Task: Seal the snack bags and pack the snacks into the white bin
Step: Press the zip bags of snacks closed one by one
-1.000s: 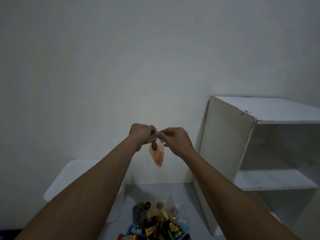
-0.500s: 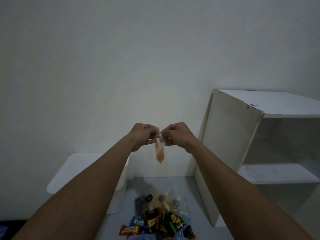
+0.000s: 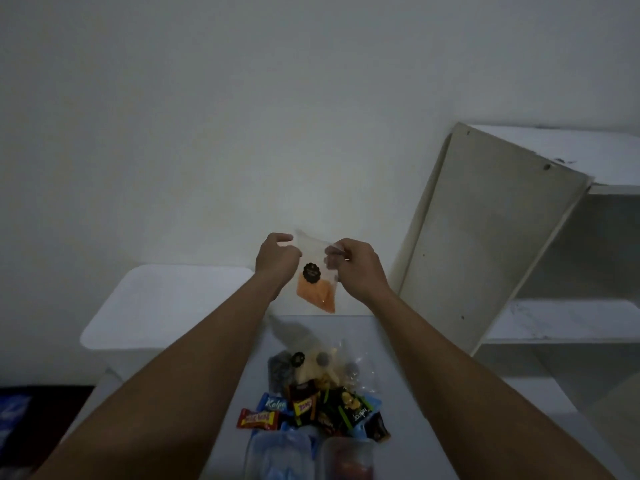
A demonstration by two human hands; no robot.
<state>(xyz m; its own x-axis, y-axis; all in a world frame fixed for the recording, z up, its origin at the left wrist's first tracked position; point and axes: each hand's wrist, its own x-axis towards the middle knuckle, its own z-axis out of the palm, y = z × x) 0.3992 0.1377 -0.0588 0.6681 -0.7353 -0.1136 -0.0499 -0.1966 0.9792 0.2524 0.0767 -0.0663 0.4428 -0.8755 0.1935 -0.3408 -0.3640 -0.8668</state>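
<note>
I hold a clear snack bag [image 3: 316, 292] with orange contents and a round black sticker up in front of me. My left hand [image 3: 275, 259] pinches its top left corner and my right hand [image 3: 356, 266] pinches its top right edge. The bag faces me flat and tilts slightly. Below it, a pile of snacks [image 3: 322, 400] lies on the white surface: clear bags and several small coloured wrappers. The white bin [image 3: 162, 306] stands at the left beside the pile.
A white shelf unit [image 3: 502, 244] rises at the right with open compartments. Two clear plastic containers [image 3: 311, 459] sit at the near edge below the wrappers. A plain wall stands behind. Dark floor shows at the far left.
The bag has turned from edge-on to face me flat, and my hands have spread apart along its top. The view has tilted down, showing more of the snack pile.
</note>
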